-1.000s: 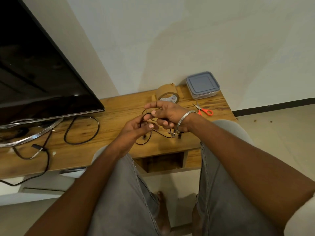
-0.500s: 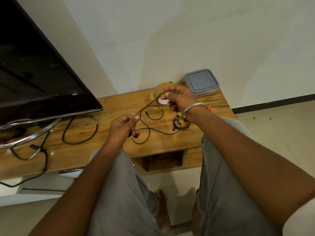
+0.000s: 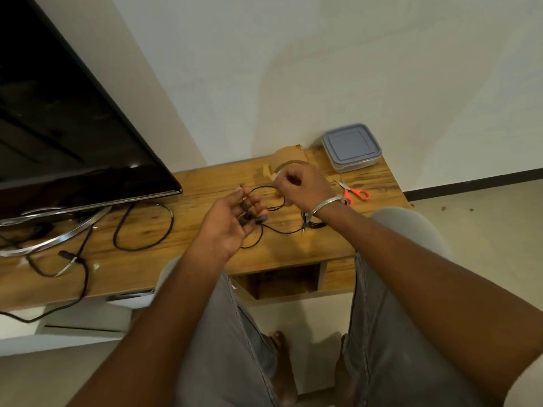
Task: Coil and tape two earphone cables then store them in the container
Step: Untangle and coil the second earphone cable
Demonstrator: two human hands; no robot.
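A: Where is the earphone cable (image 3: pixel 283 232)?
B: Mid-frame, over the wooden table (image 3: pixel 205 183). It is black and strung between both hands, with slack drooping in a loop onto the tabletop below the left hand (image 3: pixel 229 221).
A: How is that hand's grip?
B: The fingers are half spread and point to the upper right, with the earbuds (image 3: pixel 253 218) lying among them. Whether the thumb clamps them I cannot tell.
A: And the right hand (image 3: pixel 305 186)?
B: Its grip is pressed together, fingertips curled and pinching the cable just in front of the brown tape roll (image 3: pixel 289 157). A silver bangle (image 3: pixel 326 205) circles the wrist.
A: The second earphone cable (image 3: pixel 315 225)?
B: It lies as a small dark bundle on the table just below the right wrist, partly hidden by it. A plug tip pokes out at its left.
A: The container?
B: The lidded plastic container (image 3: pixel 351 146) sits at the table's far right corner by the wall, lid on, well apart from both cables. Orange-handled scissors (image 3: pixel 357 193) lie between it and the right wrist.
A: And the left side?
B: A black television (image 3: pixel 73 127) fills the upper left. A thick black cord (image 3: pixel 135 249) loops on the table below it.
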